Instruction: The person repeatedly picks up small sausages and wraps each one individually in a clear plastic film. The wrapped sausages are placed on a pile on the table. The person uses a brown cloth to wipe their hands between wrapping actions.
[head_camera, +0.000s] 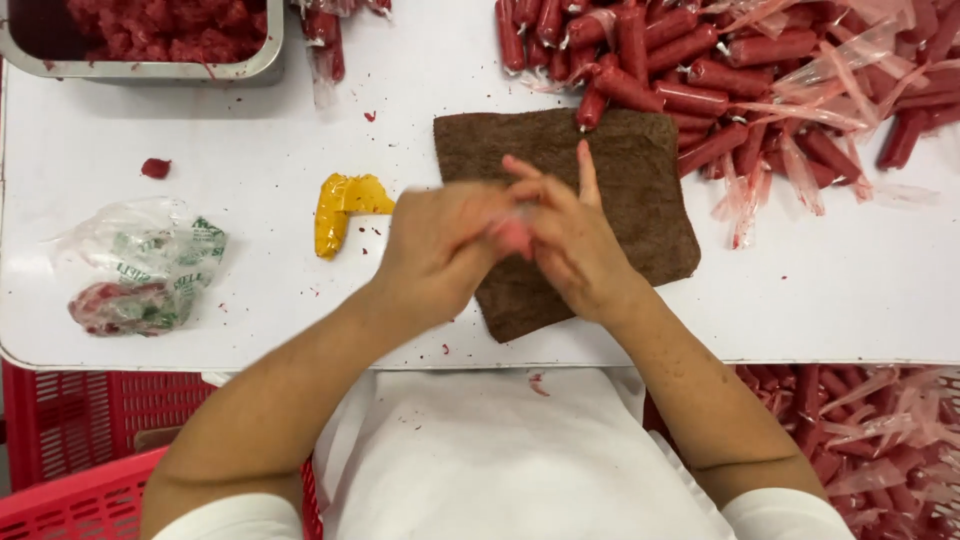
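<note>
- Your two hands meet above the brown cloth (600, 200), pressed together around a small pinkish-red piece (512, 236) that shows only as a blur between them; its shape and long axis cannot be made out.
- Your left hand (440, 245) comes in from the left with fingers curled toward the piece; your right hand (570, 240) closes over it from the right, one finger raised toward the far side of the table. Both are narrow and gripping, and neither is clearly the nearer, since the piece sits right between them.
- The cloth lies flat on the white table (250, 290), directly under your hands, its far edge touching the nearest red sausages.
- The pile of red sausages in clear film (700, 90) spreads across the far right of the table, beyond your right hand, the sticks lying at mixed angles with loose film tails trailing toward you.
- A yellow plastic piece (343, 205) rests just left of the cloth, near your left hand.
- A crumpled clear bag with red scraps (140, 265) sits well apart at the left edge.
- A metal tray of red minced meat (165, 40) stands at the far left corner.
- More wrapped sausages fill a red crate (860, 440) below the table on your right.
</note>
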